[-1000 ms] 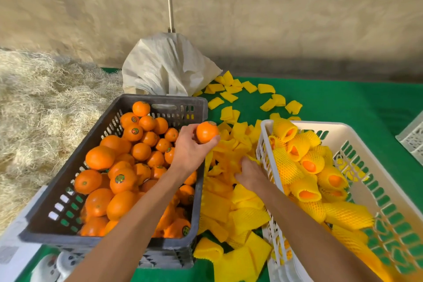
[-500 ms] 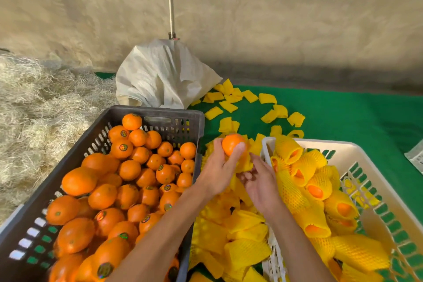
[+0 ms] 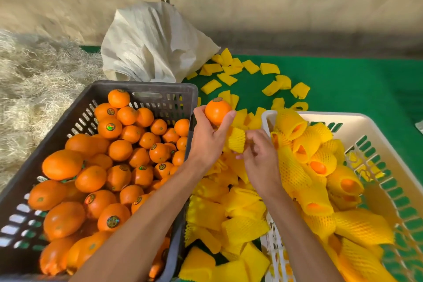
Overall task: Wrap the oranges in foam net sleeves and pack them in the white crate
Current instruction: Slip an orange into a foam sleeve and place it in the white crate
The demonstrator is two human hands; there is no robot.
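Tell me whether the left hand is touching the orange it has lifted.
Touching. The head view shows the left hand holding the orange, thumb and fingers curled round its sides.

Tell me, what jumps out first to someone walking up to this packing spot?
The dark crate on the left, heaped with bare oranges, catches the eye first. In the middle, the left hand holds up one orange while the right hand pinches a yellow foam net sleeve. To the right, the white crate holds already sleeved oranges, and loose sleeves lie piled between the crates and scattered on the green cloth.
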